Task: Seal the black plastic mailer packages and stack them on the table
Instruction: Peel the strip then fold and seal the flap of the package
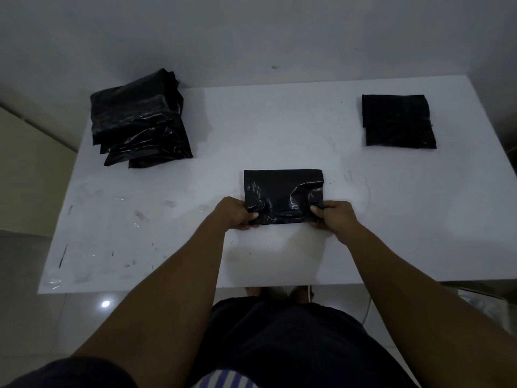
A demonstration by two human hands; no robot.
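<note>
A black plastic mailer (282, 191) lies in the middle of the white table (279, 130), wrinkled along its near edge. My left hand (237, 214) pinches its near left corner, thumb on top. At the near right corner, my right hand (334, 215) pinches the same edge. A tall, loose pile of black mailers (140, 121) sits at the far left of the table. A flat, tidy stack of black mailers (397, 121) lies at the far right.
The table's near edge (195, 288) runs just in front of my body. A grey wall (251, 37) stands right behind the table. Smudges and clear film scraps (137, 217) mark the table's left side. A tiled floor (84, 312) shows below.
</note>
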